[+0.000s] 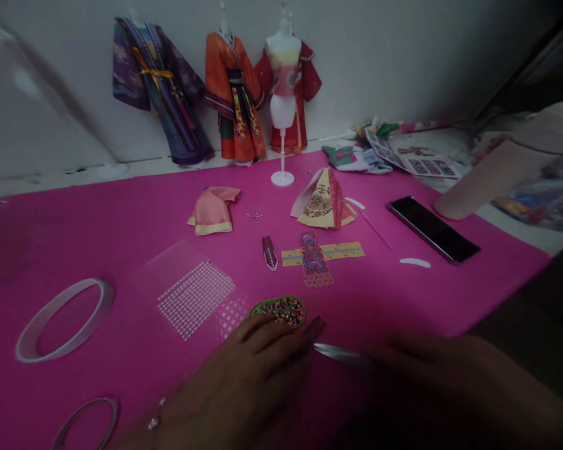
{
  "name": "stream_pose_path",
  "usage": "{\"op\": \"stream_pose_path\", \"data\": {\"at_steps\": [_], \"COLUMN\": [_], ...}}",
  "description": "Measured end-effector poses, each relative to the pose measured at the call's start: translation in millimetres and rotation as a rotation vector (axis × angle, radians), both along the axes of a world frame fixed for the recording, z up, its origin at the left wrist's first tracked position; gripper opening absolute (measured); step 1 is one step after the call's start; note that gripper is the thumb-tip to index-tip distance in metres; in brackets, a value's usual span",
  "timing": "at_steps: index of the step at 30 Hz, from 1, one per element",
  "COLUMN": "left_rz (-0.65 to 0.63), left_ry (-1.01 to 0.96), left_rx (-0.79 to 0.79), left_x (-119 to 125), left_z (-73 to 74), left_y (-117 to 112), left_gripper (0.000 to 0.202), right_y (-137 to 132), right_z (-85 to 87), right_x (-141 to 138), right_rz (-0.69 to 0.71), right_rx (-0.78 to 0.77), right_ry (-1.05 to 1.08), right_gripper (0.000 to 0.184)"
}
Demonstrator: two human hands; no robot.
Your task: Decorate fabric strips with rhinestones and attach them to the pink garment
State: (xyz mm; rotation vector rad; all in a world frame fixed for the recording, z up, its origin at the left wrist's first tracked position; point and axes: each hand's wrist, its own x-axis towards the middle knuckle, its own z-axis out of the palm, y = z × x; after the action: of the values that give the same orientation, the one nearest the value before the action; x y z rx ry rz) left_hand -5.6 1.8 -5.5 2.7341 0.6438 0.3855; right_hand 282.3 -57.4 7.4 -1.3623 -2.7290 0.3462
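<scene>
My left hand [244, 381] lies low on the pink mat [122, 219], fingers stretched forward and touching the near rim of a small green oval dish of coloured beads [281, 310]. My right hand [450, 381] is dark and blurred at the lower right; it grips metal tweezers [340, 354] whose tip points left toward my left fingertips. Just beyond the dish lie a patterned paper sash with a yellow cross strip [321, 255] and a small dark patterned piece [269, 252].
Three doll-sized robes on stands [234, 94] line the white wall. On the mat lie a pink paper top [213, 211], a folded yellow skirt [323, 201], clear sticker sheets [194, 297], two tape rings [63, 319], and a black phone [432, 229]. Leaflets [413, 159] lie at the back right.
</scene>
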Motion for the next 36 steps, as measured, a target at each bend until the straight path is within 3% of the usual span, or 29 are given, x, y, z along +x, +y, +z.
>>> {"op": "stream_pose_path", "data": {"at_steps": [5, 15, 23, 36], "left_rz": [0.006, -0.005, -0.003, 0.000], "left_ry": [-0.002, 0.013, 0.013, 0.002], "left_rx": [-0.004, -0.004, -0.023, -0.034], "left_x": [-1.2, -0.9, 1.0, -0.1], "left_z": [-1.0, 0.8, 2.5, 1.6], "left_y": [-0.4, 1.6, 1.8, 0.9], "left_gripper": [0.039, 0.034, 0.038, 0.039], "right_y": [2.5, 9.2, 4.8, 8.6], "right_z": [0.5, 7.9, 1.4, 5.6], "right_x": [-3.1, -6.5, -5.8, -2.9], "right_rz": [0.042, 0.078, 0.061, 0.083], "right_rx": [0.074, 0.040, 0.059, 0.045], "right_ry": [0.015, 0.044, -0.007, 0.014], "right_gripper": [0.030, 0.028, 0.031, 0.028]}}
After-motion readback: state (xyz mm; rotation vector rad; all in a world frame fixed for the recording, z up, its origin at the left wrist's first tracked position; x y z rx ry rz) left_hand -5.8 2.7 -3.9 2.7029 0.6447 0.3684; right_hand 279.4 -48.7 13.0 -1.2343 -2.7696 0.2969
